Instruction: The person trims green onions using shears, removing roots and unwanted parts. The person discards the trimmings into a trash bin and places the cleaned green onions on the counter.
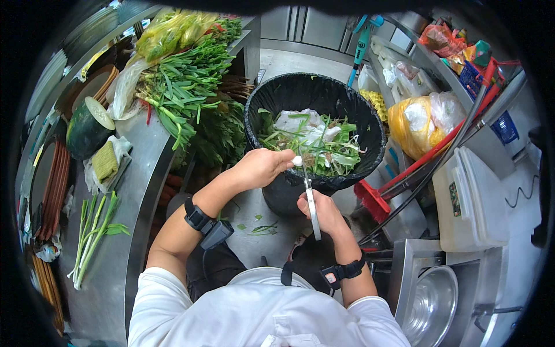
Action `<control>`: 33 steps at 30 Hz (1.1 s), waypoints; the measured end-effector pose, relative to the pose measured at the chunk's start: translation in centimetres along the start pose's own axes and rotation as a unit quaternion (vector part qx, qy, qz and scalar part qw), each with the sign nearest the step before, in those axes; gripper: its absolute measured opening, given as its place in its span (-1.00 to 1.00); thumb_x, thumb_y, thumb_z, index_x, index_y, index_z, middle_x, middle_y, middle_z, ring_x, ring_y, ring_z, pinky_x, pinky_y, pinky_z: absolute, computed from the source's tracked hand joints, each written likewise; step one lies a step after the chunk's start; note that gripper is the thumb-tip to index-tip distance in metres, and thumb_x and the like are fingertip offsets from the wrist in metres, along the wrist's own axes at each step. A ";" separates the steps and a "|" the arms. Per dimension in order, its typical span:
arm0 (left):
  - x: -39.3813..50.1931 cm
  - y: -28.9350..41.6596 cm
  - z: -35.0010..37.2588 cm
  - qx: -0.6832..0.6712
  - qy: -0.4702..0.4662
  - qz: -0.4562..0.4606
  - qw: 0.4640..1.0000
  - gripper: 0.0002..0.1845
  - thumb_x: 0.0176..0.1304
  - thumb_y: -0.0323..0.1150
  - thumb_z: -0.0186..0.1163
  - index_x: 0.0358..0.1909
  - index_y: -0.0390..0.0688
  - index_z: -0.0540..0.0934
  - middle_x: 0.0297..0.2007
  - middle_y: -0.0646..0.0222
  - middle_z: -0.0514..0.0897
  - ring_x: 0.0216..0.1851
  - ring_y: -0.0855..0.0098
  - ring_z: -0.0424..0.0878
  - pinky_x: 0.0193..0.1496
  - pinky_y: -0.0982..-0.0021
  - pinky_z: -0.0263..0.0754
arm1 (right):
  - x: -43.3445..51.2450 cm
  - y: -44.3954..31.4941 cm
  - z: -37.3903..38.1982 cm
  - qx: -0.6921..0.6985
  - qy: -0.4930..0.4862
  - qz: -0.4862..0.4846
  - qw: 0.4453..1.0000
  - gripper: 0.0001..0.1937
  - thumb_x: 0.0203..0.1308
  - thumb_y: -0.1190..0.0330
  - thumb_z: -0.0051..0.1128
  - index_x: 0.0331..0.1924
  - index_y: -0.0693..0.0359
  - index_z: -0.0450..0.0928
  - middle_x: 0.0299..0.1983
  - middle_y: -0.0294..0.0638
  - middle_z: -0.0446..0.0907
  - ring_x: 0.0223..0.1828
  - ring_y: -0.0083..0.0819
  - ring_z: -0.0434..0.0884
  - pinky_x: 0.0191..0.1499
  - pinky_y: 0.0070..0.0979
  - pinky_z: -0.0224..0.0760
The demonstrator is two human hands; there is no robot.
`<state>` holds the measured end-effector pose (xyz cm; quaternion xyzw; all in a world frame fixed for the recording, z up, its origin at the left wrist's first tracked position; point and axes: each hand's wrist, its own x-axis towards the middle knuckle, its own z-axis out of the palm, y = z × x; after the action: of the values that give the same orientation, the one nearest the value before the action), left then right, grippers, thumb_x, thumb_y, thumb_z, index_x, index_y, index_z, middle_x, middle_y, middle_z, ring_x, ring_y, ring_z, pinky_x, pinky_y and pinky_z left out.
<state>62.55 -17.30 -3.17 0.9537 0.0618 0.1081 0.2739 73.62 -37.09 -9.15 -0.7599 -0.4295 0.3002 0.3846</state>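
Over the near rim of a black-lined waste bin (370, 130), my left hand (266, 167) pinches a small white bulb (297, 161), perhaps garlic or a scallion end. My right hand (323, 210) grips metal scissors (308, 191) by the handles, with the blades pointing away from me, just right of the bulb. Inside the bin lie green trimmings (338, 156), roots and white plastic (303, 123). A few trimmed scallions (93, 238) rest on the steel counter at left. Farther up that counter sits a large heap of leafy green stalks (186, 82).
The steel counter (147, 173) also holds a cut winter melon (89, 130), a green cloth (105, 162) and a yellowish plastic bag (173, 34). At right are a red broom (373, 201), an orange bag (412, 126), a lidded plastic container (468, 199) and a steel bowl (433, 308).
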 end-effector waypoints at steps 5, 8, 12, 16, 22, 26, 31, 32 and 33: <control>0.5 -0.3 -0.5 0.033 -0.023 0.047 0.998 -0.82 0.32 -0.23 0.03 -0.18 -0.08 0.48 -0.50 0.07 0.57 -0.37 -0.04 0.55 -0.34 0.04 0.38 | 0.1 -0.8 -0.9 -0.039 -0.024 0.005 0.999 -0.37 0.07 -0.11 0.17 -0.17 0.42 0.47 -0.35 0.19 0.58 -0.22 0.12 0.58 -0.10 -0.22 0.41; 1.1 -1.3 -0.1 0.021 -0.041 0.071 0.996 -0.82 0.32 -0.25 0.04 -0.20 -0.11 0.51 -0.50 0.06 0.56 -0.37 -0.04 0.54 -0.35 0.07 0.38 | 0.3 -0.8 -0.8 -0.044 -0.008 -0.019 0.999 -0.41 0.09 -0.10 0.17 -0.29 0.42 0.51 -0.46 0.09 0.60 -0.36 -0.03 0.63 -0.21 -0.26 0.45; 2.3 -2.5 1.2 -0.033 -0.047 0.080 0.995 -0.82 0.32 -0.27 0.05 -0.20 -0.15 0.53 -0.47 0.02 0.54 -0.37 -0.06 0.51 -0.35 0.13 0.38 | 0.8 -0.5 -0.4 0.081 -0.012 0.113 0.990 -0.49 0.19 0.00 0.15 -0.66 0.30 0.49 -0.77 -0.27 0.45 -0.74 -0.52 0.49 -0.66 -0.54 0.34; 2.7 -2.9 1.0 -0.143 0.024 0.038 0.989 -0.77 0.39 -0.24 0.03 -0.17 -0.17 0.56 -0.59 0.37 0.51 -0.53 0.40 0.48 -0.45 0.38 0.33 | 1.5 0.3 0.7 0.178 0.077 0.116 0.974 -0.53 0.15 0.01 0.21 -0.65 0.25 0.47 -0.78 -0.34 0.39 -0.80 -0.57 0.41 -0.72 -0.58 0.28; -2.5 -3.7 -7.1 -0.486 0.331 -0.056 0.807 -0.72 0.39 -0.16 0.01 -0.37 -0.13 0.51 -0.65 0.53 0.37 -0.70 0.62 0.26 -0.62 0.58 0.20 | 1.3 2.2 1.0 0.195 0.091 0.098 0.972 -0.50 0.21 0.00 0.15 -0.59 0.32 0.47 -0.81 -0.33 0.34 -0.85 -0.59 0.31 -0.79 -0.62 0.18; -8.8 -3.9 -14.5 -0.556 0.517 0.006 0.651 -0.68 0.44 -0.11 -0.09 -0.37 -0.11 0.42 -0.64 0.54 0.24 -0.63 0.59 0.15 -0.60 0.51 0.12 | 0.8 2.2 1.5 0.223 0.087 0.055 0.969 -0.50 0.22 -0.01 0.13 -0.56 0.33 0.46 -0.83 -0.34 0.32 -0.85 -0.61 0.31 -0.78 -0.64 0.14; -17.1 -3.6 -18.5 -0.572 0.595 0.058 0.562 -0.63 0.46 -0.08 -0.18 -0.38 -0.13 0.41 -0.64 0.53 0.24 -0.64 0.58 0.10 -0.57 0.53 0.06 | 0.7 0.8 3.2 0.257 0.066 0.029 0.964 -0.50 0.22 -0.01 0.13 -0.55 0.31 0.46 -0.82 -0.36 0.32 -0.85 -0.63 0.29 -0.78 -0.65 0.13; -18.3 -3.6 -18.6 -0.570 0.601 0.078 0.555 -0.62 0.46 -0.08 -0.17 -0.38 -0.16 0.41 -0.64 0.53 0.22 -0.64 0.59 0.09 -0.58 0.54 0.06 | 0.7 0.5 3.5 0.259 0.058 0.027 0.964 -0.51 0.22 -0.01 0.12 -0.55 0.31 0.46 -0.82 -0.36 0.32 -0.85 -0.63 0.29 -0.78 -0.65 0.12; -19.3 -3.6 -18.7 -0.569 0.617 0.085 0.537 -0.61 0.46 -0.09 -0.16 -0.38 -0.18 0.40 -0.65 0.52 0.20 -0.65 0.60 0.07 -0.60 0.55 0.06 | 0.7 0.3 3.8 0.258 0.053 0.030 0.964 -0.51 0.23 -0.01 0.12 -0.55 0.31 0.46 -0.82 -0.36 0.32 -0.85 -0.63 0.29 -0.78 -0.65 0.12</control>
<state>39.15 -8.16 7.02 0.2947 0.0595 0.7046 0.6428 71.09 -35.31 -11.45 -0.6625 -0.2936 0.3717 0.5803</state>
